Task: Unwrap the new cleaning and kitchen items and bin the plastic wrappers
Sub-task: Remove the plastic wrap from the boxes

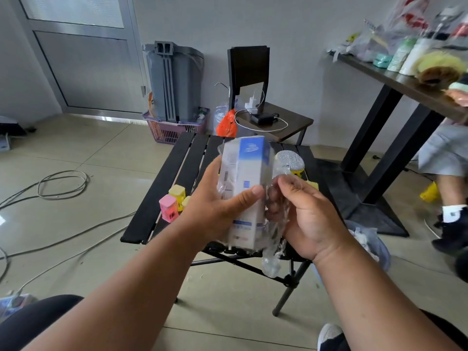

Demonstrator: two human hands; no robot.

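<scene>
Front and centre, the white-and-blue box [247, 191] is up in the air above the near half of the black slatted desk [162, 183], standing roughly upright and partly sheathed in clear plastic wrapper [274, 239]. The left hand [215, 211] has it from the left side, thumb laid across the front face and fingers curled round behind, a firm hold. The right hand [306, 219] is just beside the box on its right, fingers bunched and pinching the crinkled wrapper, which is pulled off that side and trails down below the box toward the desk's near edge. On the desk itself, close to the left edge, sit a pink block [168, 207] and a yellow block [177, 193], touching or nearly so. Toward the far right corner, a silvery scouring pad [290, 158] peeks out just behind the box, with small yellow pieces [297, 172] beside it, half hidden by the right hand. Down on the floor by the desk's right side, a plastic bag [372, 244] holds crumpled wrappers. Beyond the far edge, a dark chair [273, 117] carries a charger and white cable, with an orange bag [226, 124] at its foot. Against the wall, a grey bin [174, 79] stands in a pink basket [174, 130]. Cables [63, 183] loop across the floor at left.
</scene>
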